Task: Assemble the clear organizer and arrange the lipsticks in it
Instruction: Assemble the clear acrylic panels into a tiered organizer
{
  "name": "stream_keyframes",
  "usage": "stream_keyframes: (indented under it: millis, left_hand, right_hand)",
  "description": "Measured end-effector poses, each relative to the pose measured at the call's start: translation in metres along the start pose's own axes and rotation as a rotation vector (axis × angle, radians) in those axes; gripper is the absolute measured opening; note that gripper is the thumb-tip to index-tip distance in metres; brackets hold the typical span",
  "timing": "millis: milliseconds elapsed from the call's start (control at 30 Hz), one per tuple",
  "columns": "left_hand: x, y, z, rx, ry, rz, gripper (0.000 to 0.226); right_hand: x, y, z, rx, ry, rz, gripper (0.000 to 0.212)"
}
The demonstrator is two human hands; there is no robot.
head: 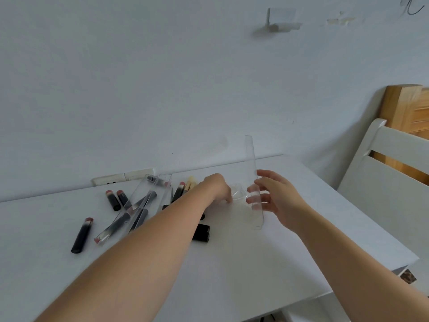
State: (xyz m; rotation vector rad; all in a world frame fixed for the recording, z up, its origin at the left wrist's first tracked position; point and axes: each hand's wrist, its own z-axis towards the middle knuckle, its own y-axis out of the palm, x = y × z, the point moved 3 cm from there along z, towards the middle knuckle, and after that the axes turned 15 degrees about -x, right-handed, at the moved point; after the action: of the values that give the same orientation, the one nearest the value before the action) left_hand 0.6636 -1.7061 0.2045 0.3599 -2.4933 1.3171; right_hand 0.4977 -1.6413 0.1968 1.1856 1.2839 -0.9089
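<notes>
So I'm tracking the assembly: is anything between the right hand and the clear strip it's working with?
Nothing visible. The right hand already has its fingers against the upright clear strip, which stands on the white table. The left hand is at a clear piece beside it; the lipsticks lie further left.

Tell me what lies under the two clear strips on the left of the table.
Under the clear strips lie several dark lipsticks, seen through the plastic and crossing each other on the white table. The left forearm covers their near ends, so the exact count is unclear.
</notes>
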Motion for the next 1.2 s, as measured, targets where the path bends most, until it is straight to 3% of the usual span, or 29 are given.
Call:
stream_keyframes:
  millis: [100, 200, 267, 533, 667, 800, 900, 1067, 1200]
  left_hand:
    - [0.003, 0.002, 0.006, 0.049, -0.011, 0.074, 0.037]
    - [0.0, 0.006, 0.005, 0.122, -0.011, 0.181, 0.06]
    - [-0.002, 0.007, 0.006, 0.161, -0.002, 0.196, 0.064]
    - [0.008, 0.002, 0.001, 0.034, -0.094, 0.002, 0.073]
    - [0.011, 0.002, -0.003, 0.061, 0.03, -0.162, 0.091]
    - [0.0, 0.001, -0.013, 0.121, 0.176, -0.22, 0.056]
    - [-0.017, -0.01, -0.029, 0.168, 0.322, -0.504, 0.031]
    - [-0.066, -0.031, -0.071, 0.294, 0.457, -0.756, 0.022]
    - [-0.115, -0.038, -0.098, 0.318, 0.476, -0.91, 0.019]
  right_hand:
    - [0.001, -0.004, -0.001, 0.017, -0.008, -0.036, 0.034]
    - [0.003, -0.005, -0.001, 0.025, -0.007, -0.059, 0.036]
    - [0.004, -0.004, -0.001, 0.026, -0.004, -0.069, 0.035]
    - [0.008, -0.005, -0.002, 0.03, -0.029, -0.091, 0.036]
    - [0.012, -0.008, -0.001, 0.041, -0.036, -0.071, 0.036]
    - [0.012, -0.008, 0.001, -0.002, -0.057, -0.008, 0.038]
    - [0.009, -0.005, 0.002, -0.063, -0.092, 0.05, 0.04]
    - [0.0, 0.016, 0.005, -0.201, -0.093, 0.057, 0.051]
    - [-0.009, 0.05, 0.007, -0.353, -0.053, 0.081, 0.039]
